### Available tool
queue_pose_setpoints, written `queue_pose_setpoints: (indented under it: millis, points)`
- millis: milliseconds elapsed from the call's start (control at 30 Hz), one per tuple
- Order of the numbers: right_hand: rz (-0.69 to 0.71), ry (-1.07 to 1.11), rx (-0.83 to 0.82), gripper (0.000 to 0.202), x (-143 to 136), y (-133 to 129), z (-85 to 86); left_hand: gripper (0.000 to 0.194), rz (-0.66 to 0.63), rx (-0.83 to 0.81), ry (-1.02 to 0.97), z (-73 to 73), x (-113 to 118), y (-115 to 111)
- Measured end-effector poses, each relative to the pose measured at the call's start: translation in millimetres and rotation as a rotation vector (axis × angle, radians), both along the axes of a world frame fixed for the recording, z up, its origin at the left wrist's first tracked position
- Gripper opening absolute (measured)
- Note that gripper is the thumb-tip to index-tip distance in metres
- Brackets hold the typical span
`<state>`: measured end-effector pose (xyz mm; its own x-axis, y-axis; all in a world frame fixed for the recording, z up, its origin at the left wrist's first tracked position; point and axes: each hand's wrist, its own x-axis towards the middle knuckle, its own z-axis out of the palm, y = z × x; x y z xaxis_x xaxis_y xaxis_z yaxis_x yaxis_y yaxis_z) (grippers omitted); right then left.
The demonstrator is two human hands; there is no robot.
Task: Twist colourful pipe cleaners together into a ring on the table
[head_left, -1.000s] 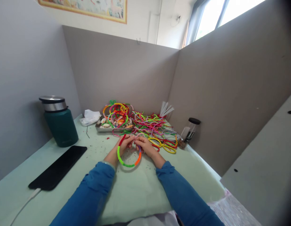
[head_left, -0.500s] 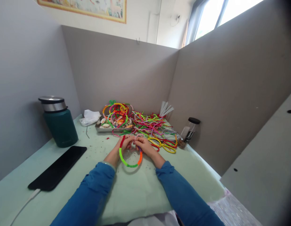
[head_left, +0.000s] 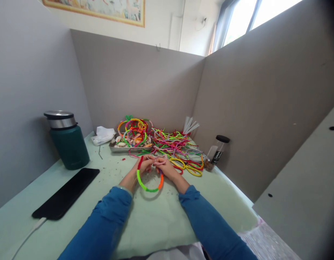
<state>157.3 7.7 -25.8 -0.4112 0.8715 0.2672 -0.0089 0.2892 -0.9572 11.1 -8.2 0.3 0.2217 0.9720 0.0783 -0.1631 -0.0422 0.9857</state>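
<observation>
Between my hands is a hoop wrapped in pipe cleaner (head_left: 151,190), with red, lime, green, orange and purple stretches. My left hand (head_left: 144,165) is closed around its upper left part, near the red stretch. My right hand (head_left: 165,169) pinches at the hoop's upper right, and a pink pipe cleaner (head_left: 160,163) loops over its fingers. The fingertips of both hands meet at the top of the hoop, where fine detail is too small to make out. The hoop's lower curve hangs toward me above the tabletop.
Behind my hands, a metal tray (head_left: 130,149) holds shells and colourful hoops. Loose pipe cleaners (head_left: 174,142) are heaped beside it. A teal bottle (head_left: 69,144) and a phone (head_left: 66,193) on a cable stand left. A clear, black-capped container (head_left: 219,150) leans at right. Grey partitions (head_left: 140,79) enclose the table.
The pink pipe cleaner now curls over my right hand's fingers, where before it lay behind them. The hoop and both forearms have hardly moved.
</observation>
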Motion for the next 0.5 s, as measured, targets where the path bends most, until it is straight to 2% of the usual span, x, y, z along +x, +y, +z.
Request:
queue_pose_setpoints:
  millis: [300, 500]
  points:
    - [-0.080, 0.023, -0.027, 0.026, -0.8, -2.0, 0.3, 0.017, 0.034, 0.047, 0.020, -7.6, 0.9, 7.0]
    - [-0.036, -0.001, -0.020, 0.021, -0.9, -0.5, 0.6, 0.025, -0.025, 0.092, 0.093, -10.3, 0.1, 11.3]
